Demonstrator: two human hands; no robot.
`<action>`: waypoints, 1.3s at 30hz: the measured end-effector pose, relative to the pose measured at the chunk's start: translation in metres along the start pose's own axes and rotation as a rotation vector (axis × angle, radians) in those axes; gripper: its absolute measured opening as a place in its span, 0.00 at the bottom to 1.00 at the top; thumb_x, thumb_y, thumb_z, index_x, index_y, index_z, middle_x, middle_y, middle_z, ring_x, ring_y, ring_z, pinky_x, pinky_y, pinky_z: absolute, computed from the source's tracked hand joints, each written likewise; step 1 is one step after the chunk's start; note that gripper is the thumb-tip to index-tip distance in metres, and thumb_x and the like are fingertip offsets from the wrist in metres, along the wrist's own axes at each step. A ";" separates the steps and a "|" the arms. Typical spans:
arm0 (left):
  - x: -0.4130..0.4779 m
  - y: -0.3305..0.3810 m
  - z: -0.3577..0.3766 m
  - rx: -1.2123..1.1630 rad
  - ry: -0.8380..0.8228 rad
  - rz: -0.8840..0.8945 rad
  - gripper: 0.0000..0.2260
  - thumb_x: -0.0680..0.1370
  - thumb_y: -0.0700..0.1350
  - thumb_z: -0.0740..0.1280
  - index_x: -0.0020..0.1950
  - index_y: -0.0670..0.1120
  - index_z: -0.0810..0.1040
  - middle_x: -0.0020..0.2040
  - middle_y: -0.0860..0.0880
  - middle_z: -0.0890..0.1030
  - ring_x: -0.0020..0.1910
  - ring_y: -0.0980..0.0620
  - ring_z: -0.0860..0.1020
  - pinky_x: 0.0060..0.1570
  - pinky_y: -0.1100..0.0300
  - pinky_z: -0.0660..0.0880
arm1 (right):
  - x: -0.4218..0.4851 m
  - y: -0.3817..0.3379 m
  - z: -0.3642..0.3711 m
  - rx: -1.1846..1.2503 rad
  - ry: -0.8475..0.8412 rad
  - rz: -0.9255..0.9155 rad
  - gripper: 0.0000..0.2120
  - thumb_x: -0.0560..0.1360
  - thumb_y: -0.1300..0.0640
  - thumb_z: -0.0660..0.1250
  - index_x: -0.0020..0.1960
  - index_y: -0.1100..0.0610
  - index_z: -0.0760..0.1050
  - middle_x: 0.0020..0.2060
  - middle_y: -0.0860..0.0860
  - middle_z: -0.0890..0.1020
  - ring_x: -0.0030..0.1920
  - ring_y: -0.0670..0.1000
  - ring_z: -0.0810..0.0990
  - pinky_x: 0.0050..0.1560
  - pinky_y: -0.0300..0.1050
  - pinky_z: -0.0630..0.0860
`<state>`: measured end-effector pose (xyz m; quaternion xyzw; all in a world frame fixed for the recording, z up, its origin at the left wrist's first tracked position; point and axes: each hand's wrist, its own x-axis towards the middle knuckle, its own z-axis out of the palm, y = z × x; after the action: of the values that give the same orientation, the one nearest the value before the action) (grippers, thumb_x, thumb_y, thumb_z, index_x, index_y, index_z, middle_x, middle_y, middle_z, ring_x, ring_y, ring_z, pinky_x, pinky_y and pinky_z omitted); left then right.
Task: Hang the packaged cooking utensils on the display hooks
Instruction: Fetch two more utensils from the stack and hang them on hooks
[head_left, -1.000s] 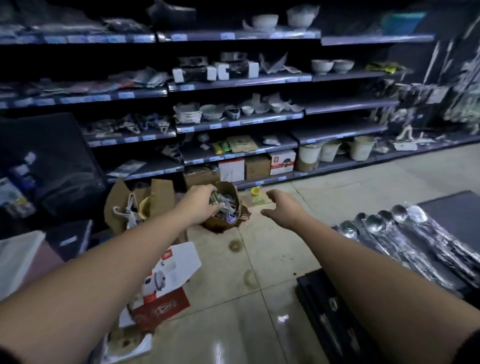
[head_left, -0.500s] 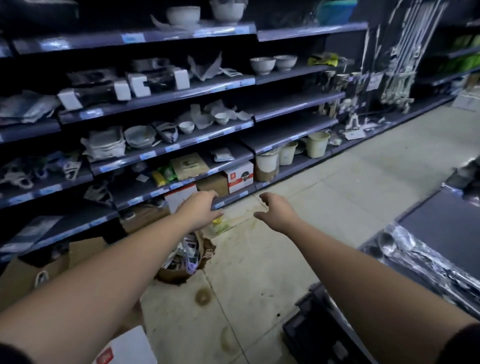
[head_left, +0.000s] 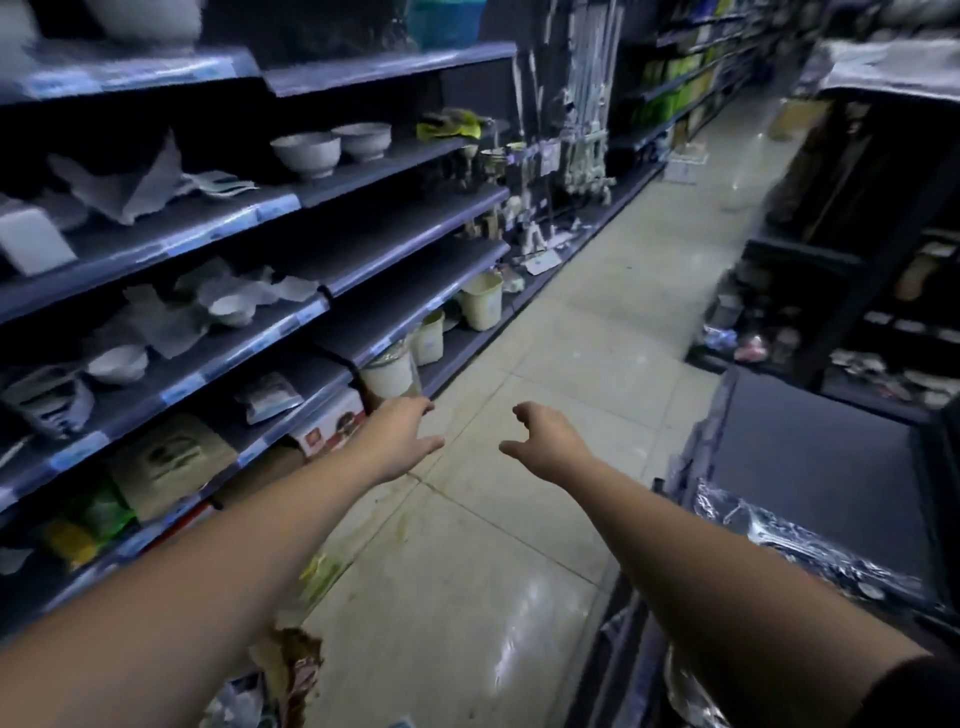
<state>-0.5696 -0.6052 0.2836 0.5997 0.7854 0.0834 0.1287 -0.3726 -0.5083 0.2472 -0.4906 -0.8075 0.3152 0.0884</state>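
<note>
1. Shelves (head_left: 395, 67), left: two white bowls (head_left: 306, 153) on an upper board, more bowls amid crumpled paper (head_left: 166, 322) lower down, pale buckets (head_left: 483, 301) at the bottom.
2. Tiled floor (head_left: 597, 364): stained; torn brown bag (head_left: 293, 670) beside the shelving.
3. Dark platform (head_left: 821, 467), right: plastic-wrapped utensils (head_left: 779, 540) along its near edge.

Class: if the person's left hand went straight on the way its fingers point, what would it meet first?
Probably nothing near: the left hand points down the aisle above the tiled floor. The cream bins sit left of that line, though depth is unclear.
</note>
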 end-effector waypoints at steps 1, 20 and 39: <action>0.028 0.001 0.003 0.006 -0.015 0.043 0.26 0.77 0.55 0.70 0.71 0.45 0.73 0.67 0.45 0.78 0.65 0.45 0.76 0.62 0.53 0.73 | 0.017 0.008 -0.003 0.001 0.023 0.043 0.33 0.75 0.51 0.73 0.75 0.61 0.66 0.71 0.57 0.74 0.70 0.56 0.73 0.69 0.50 0.70; 0.332 0.243 0.121 0.075 -0.430 0.907 0.25 0.78 0.52 0.70 0.72 0.43 0.72 0.69 0.45 0.77 0.68 0.46 0.75 0.67 0.53 0.71 | 0.087 0.212 -0.092 0.327 0.503 0.899 0.21 0.75 0.51 0.71 0.61 0.64 0.75 0.55 0.61 0.81 0.57 0.61 0.79 0.49 0.48 0.73; 0.321 0.489 0.315 0.298 -0.897 1.573 0.24 0.79 0.51 0.69 0.72 0.41 0.73 0.67 0.42 0.79 0.65 0.43 0.77 0.64 0.51 0.74 | -0.009 0.331 -0.064 0.767 0.975 1.603 0.29 0.77 0.55 0.70 0.75 0.58 0.66 0.63 0.57 0.79 0.58 0.57 0.82 0.56 0.47 0.80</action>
<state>-0.1040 -0.1733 0.0902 0.9481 0.0301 -0.1958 0.2488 -0.0956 -0.3830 0.1019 -0.9018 0.0394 0.2850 0.3224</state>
